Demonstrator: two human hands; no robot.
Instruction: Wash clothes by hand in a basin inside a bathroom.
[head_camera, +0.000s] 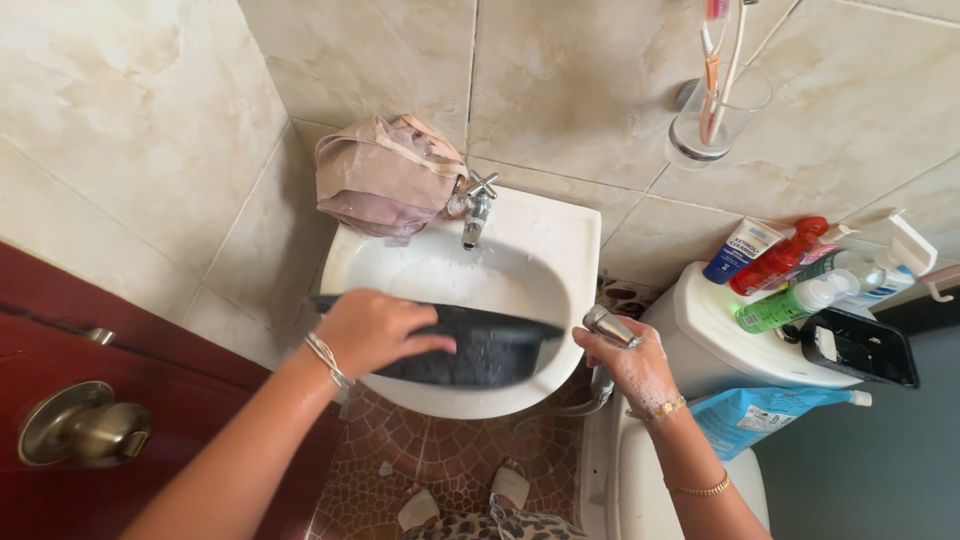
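Over the white sink (560, 235), a dark round pan (485, 345) sits tilted across the basin, held at its rim by the left hand (372, 328), while the soapy right hand (632, 362) wraps closed around a chrome hand sprayer (607, 326).

Home bathroom — white sink (560, 235) with tap (477, 208); toilet cistern (715, 345); tiled walls (140, 130); toothbrush glass (712, 125).
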